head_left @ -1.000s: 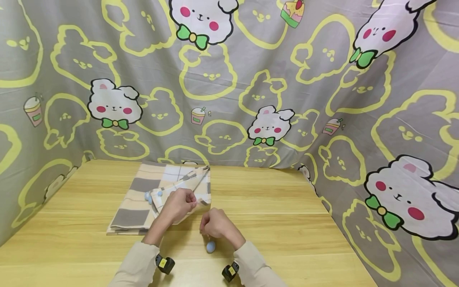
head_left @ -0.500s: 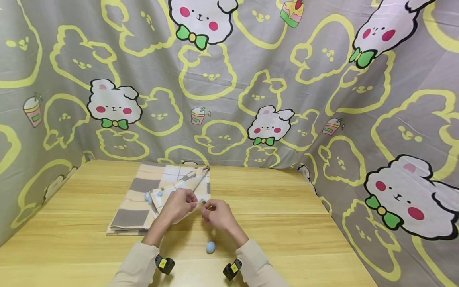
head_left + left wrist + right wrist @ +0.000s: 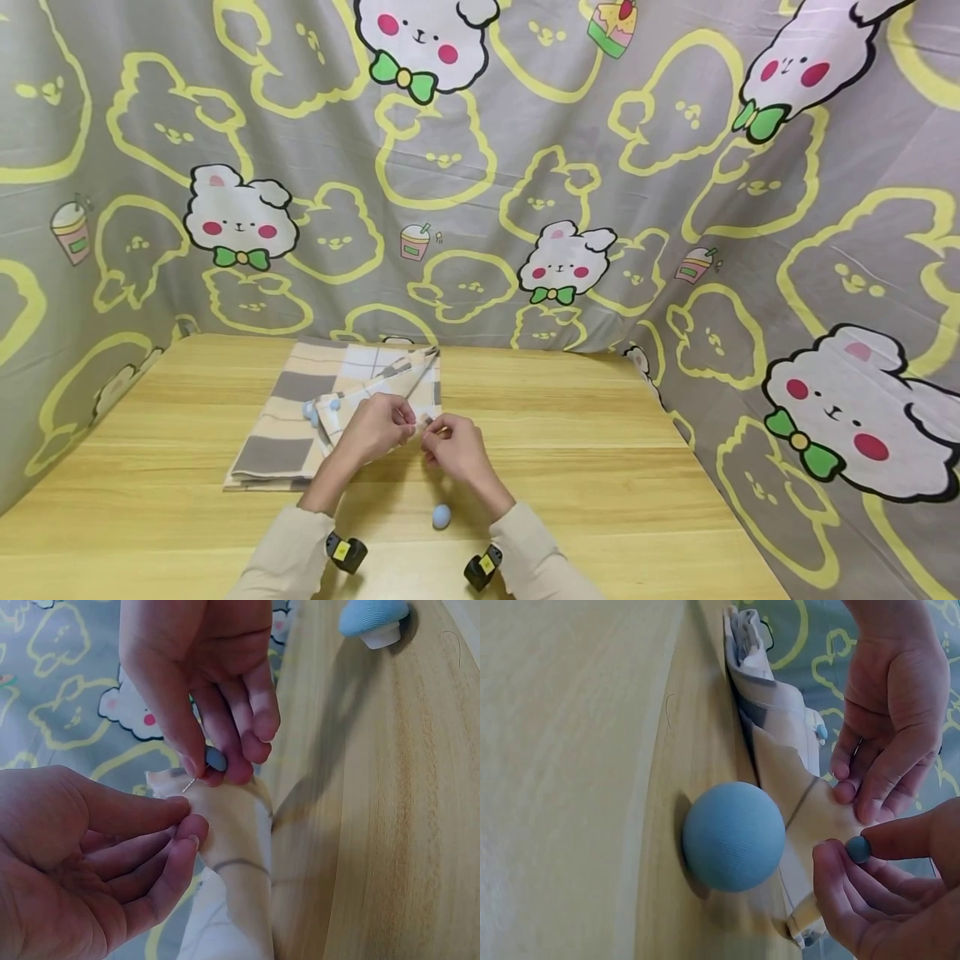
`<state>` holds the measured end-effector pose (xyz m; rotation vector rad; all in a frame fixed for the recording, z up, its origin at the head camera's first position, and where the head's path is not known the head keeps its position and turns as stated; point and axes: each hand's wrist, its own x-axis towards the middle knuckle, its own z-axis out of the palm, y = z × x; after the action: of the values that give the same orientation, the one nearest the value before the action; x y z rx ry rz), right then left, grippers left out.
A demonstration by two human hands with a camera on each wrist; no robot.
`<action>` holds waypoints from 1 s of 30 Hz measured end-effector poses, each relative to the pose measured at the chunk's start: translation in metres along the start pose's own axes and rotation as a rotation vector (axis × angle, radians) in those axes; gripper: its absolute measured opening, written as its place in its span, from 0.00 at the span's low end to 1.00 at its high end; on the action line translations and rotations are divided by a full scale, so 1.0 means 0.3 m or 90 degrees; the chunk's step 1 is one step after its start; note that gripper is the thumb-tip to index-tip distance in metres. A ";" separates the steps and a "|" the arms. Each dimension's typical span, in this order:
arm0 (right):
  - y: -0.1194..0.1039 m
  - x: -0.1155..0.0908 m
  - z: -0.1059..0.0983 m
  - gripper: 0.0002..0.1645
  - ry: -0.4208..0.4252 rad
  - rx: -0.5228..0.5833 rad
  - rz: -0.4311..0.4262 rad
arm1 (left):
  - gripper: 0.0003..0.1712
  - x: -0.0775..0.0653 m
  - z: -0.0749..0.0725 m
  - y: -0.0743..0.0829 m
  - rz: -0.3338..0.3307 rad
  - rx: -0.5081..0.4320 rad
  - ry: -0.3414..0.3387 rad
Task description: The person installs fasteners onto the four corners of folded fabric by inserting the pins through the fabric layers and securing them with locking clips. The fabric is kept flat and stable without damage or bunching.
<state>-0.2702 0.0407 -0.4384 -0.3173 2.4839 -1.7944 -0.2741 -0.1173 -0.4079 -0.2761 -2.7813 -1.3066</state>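
Observation:
A folded plaid cloth [image 3: 288, 417] in beige, grey and white lies left of centre, one corner folded over. My left hand [image 3: 378, 429] pinches that cloth's near right edge between thumb and fingertips. Close beside it, my right hand [image 3: 456, 450] pinches a pin by its small blue head [image 3: 858, 849]; the thin shaft points at the left fingertips in the left wrist view. Whether the tip touches the cloth I cannot tell. A blue mushroom-shaped piece [image 3: 375, 621] with a white stem stands on the table below the right hand.
Two or more small blue pieces [image 3: 309, 411] sit on the cloth's folded part. The wooden table [image 3: 562, 433] runs back to a grey curtain [image 3: 480, 208] printed with cartoon animals, which also encloses both sides.
My right hand has risen from beside the blue mushroom-shaped piece toward the left hand and the cloth edge, leaving that piece on the table. My left hand has barely moved.

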 end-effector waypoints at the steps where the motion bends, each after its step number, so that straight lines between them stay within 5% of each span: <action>1: -0.001 0.000 0.000 0.03 0.001 0.002 0.000 | 0.07 0.000 0.000 0.000 0.002 -0.001 -0.001; 13: -0.004 -0.007 -0.001 0.21 -0.017 0.019 -0.022 | 0.09 0.003 0.002 0.003 0.015 -0.002 -0.004; 18: 0.003 -0.003 -0.004 0.11 -0.044 0.136 0.030 | 0.09 0.004 0.003 0.003 0.012 0.005 -0.004; 30: 0.018 0.016 -0.019 0.13 -0.093 0.350 0.137 | 0.09 0.002 -0.003 0.006 -0.004 -0.014 -0.016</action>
<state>-0.2767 0.0467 -0.4415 -0.1320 1.7544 -2.1602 -0.2743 -0.1169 -0.4060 -0.2871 -2.7919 -1.3449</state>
